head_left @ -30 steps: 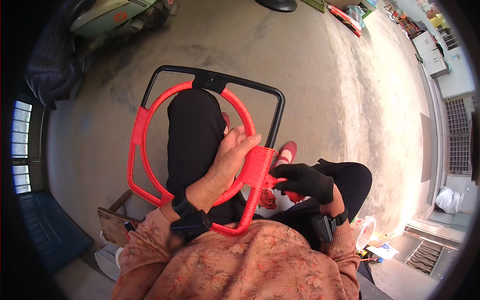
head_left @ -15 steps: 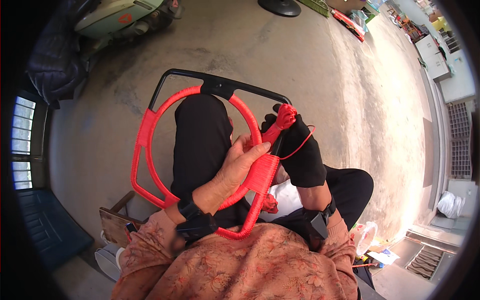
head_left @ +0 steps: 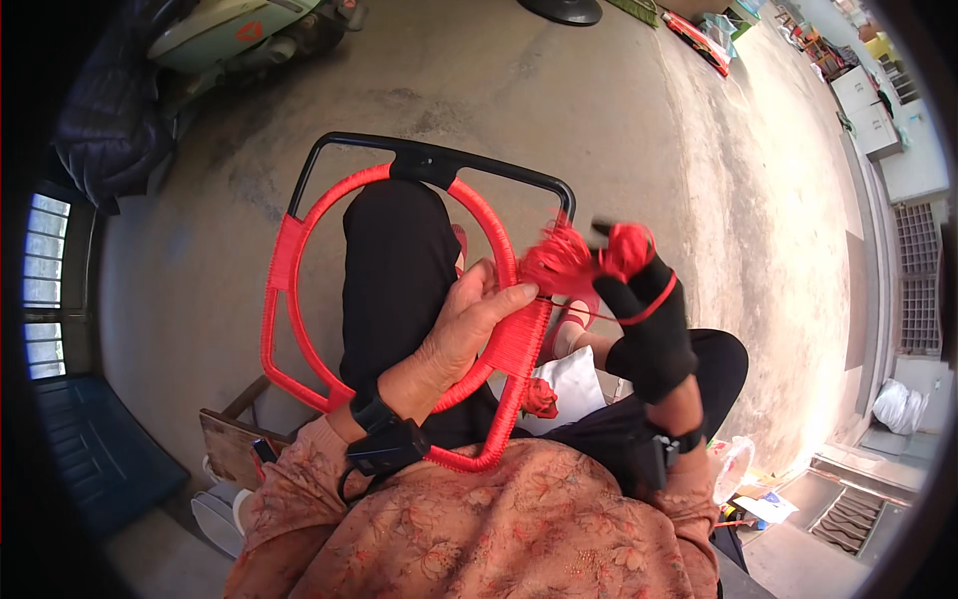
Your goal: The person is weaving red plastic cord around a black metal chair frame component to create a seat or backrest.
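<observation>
A metal frame with an inner ring (head_left: 282, 262) lies across my lap, mostly wrapped in red cord; its far bar (head_left: 349, 143) is bare black metal. My left hand (head_left: 467, 324), ungloved, is closed round the right side of the ring and wrapping, thumb on top. Just right of the frame, my right hand (head_left: 644, 309), in a black glove, is closed on a bundle of red cord (head_left: 574, 258), partly blurred. From the frame near my left thumb, a strand runs to the gloved hand and loops over it.
A red cord clump (head_left: 540, 399) lies by a white cloth or bag (head_left: 571, 391) between my legs. My black-trousered knee (head_left: 399, 240) pokes up through the ring. A scooter (head_left: 235, 40) stands far left, a round black base (head_left: 561, 10) far ahead, a wooden stool (head_left: 235, 439) at left.
My right hand has moved right, away from the frame's side bar, taking the cord bundle along and drawing out the strand. The left hand keeps its grip; the frame has shifted slightly.
</observation>
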{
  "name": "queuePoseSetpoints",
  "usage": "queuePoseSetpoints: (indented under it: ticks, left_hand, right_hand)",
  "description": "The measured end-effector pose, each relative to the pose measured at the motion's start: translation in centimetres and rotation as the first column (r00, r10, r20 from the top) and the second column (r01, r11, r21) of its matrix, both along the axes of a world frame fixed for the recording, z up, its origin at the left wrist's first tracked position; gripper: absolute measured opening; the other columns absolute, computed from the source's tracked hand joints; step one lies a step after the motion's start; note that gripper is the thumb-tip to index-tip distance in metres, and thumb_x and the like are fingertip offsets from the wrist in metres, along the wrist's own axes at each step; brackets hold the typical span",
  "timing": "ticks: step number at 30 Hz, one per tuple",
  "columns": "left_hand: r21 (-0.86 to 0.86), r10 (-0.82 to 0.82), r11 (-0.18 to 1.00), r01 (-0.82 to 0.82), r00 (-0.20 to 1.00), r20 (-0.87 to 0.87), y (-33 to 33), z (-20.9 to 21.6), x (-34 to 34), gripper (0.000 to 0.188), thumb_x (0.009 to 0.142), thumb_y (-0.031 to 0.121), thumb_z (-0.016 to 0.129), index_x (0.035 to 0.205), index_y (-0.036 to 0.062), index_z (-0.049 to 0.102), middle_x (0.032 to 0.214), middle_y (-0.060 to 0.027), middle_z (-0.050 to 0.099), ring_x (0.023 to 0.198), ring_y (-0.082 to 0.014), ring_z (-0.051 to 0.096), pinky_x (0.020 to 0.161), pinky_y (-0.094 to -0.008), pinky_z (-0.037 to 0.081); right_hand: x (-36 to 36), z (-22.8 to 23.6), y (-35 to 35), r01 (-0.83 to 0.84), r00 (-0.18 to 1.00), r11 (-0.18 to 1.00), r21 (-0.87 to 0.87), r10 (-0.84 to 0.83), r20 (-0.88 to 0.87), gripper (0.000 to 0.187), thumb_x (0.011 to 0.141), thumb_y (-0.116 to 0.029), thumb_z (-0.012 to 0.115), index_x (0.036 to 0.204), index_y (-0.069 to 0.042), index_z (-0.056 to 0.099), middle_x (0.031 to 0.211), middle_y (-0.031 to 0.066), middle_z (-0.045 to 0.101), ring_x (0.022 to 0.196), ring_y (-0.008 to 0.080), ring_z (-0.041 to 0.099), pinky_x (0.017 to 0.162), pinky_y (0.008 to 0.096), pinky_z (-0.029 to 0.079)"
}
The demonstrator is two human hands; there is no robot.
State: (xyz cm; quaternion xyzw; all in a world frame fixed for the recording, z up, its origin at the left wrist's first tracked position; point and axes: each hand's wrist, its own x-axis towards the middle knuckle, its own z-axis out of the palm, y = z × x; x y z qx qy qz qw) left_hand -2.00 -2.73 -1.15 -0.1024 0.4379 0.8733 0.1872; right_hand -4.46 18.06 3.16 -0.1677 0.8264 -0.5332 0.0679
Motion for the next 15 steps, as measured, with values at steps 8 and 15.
queuePoseSetpoints:
  ticks: [8, 15]
  left_hand:
    - [-0.076, -0.054, 0.995, 0.06, 0.996, 0.072, -0.3, 0.7, 0.5, 0.029, 0.087, 0.008, 0.066, 0.111, 0.0007, 0.053, 0.105, -0.0066, 0.06, 0.096, -0.0121, 0.061, 0.085, -0.0267, 0.051]
    - [0.03, 0.006, 1.0, -0.009, 0.994, 0.109, -0.7, 0.6, 0.5, 0.021, 0.088, 0.01, 0.064, 0.106, 0.002, 0.056, 0.1, -0.0053, 0.061, 0.091, -0.0115, 0.061, 0.082, -0.0258, 0.051]
  right_hand:
    - [5.9, 2.0, 10.9, 0.126, 0.782, 0.99, 0.059, -0.136, 0.609, 0.033, 0.083, -0.011, 0.069, 0.113, 0.0, 0.061, 0.097, 0.0027, 0.065, 0.091, 0.0121, 0.061, 0.078, 0.0268, 0.048]
    - [9.7, -0.6, 15.1, 0.682, 0.719, 0.463, -0.566, -0.277, 0.638, 0.041, 0.098, -0.013, 0.051, 0.136, -0.001, 0.043, 0.128, 0.0094, 0.055, 0.115, 0.018, 0.054, 0.1, 0.0315, 0.041]
